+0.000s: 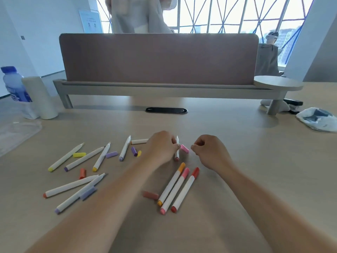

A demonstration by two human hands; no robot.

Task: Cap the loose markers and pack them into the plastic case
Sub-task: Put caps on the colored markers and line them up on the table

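Observation:
My left hand (162,147) pinches a white marker (176,154) with a reddish-brown end that lies on the table. A pink cap (184,149) lies just right of those fingertips. My right hand (209,150) is curled beside the cap, with nothing visibly held. Three capped markers (179,189), orange, pink and red, lie side by side below my hands. Several uncapped markers (82,157) and loose caps, among them a yellow cap (79,154), a purple cap (111,154) and a brownish-red cap (150,195), are scattered to the left. The clear plastic case (18,132) lies at the far left.
A water bottle (13,84) and a white roll (42,97) stand at the back left. A pink desk divider (158,57) on a grey shelf crosses the back. A crumpled plastic bag (318,118) lies at the right. A black cable slot (166,110) sits mid-table.

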